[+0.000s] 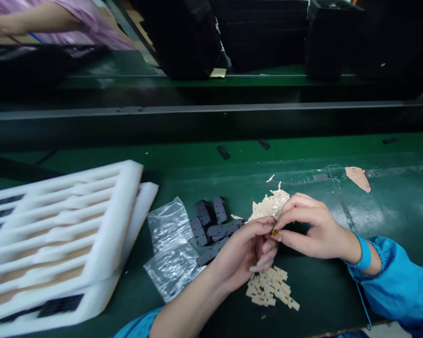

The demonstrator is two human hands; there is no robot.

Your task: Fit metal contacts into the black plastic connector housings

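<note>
My left hand (245, 256) and my right hand (312, 229) meet above the green table, fingertips closed together on a small amber-brown piece (275, 233). Both thumbs and forefingers pinch it, and its exact kind is too small to make out. Behind the fingers lies a heap of pale cream flat pieces (268, 205), partly covered by my right hand. A second pile of cream pieces (271, 287), some with brown marks, is spread just below my hands. Left of my left hand sit several black rectangular blocks (211, 220), partly hidden by it.
Clear plastic bags (172, 253) lie left of the black blocks. Two stacked white foam trays (127, 206) with slots fill the left side. A torn tan scrap (358, 179) lies at the right. Beyond a raised rail (211, 110) stand dark boxes, and another person's arm (38, 22) shows.
</note>
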